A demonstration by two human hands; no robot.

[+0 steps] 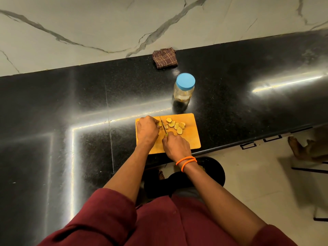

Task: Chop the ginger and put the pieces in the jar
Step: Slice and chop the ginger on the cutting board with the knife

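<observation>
Black counter [53, 112] — marble wall [88, 23]

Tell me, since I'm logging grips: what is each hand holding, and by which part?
The right hand grips the knife by its handle. The left hand pins the uncut ginger on the board; where exactly is hidden.

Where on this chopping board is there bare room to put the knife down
The chopping board is bare along its right side, right of the ginger slices, and at its near right corner. The left half is crowded: left hand holding ginger, right hand gripping the knife.
</observation>
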